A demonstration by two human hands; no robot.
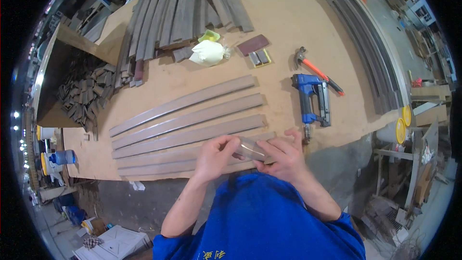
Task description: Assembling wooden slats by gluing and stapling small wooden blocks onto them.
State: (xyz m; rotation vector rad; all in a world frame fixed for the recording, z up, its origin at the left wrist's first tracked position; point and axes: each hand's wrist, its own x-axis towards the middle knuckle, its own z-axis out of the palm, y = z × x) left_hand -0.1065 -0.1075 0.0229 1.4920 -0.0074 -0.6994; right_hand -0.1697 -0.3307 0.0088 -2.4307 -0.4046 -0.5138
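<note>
My left hand [213,158] and my right hand [285,156] are close together at the table's near edge. Between them they hold a short grey-brown piece [250,149] with a bright streak along it; its exact kind is unclear. Thumb and fingers of the left pinch one end, while the right grips the other with a finger raised. Under and beyond the hands lie several long grey-brown wood strips [192,110], roughly parallel. My hands partly cover the nearest ones.
To the right lie a blue nail gun [308,98] and an orange-handled hammer [315,70]. Farther back are a white bag [208,53], a sanding sheet [253,45] and stacked strips [175,9]. A wooden box [72,43] spills small offcuts [86,91] at left. More long strips [368,53] line the right edge.
</note>
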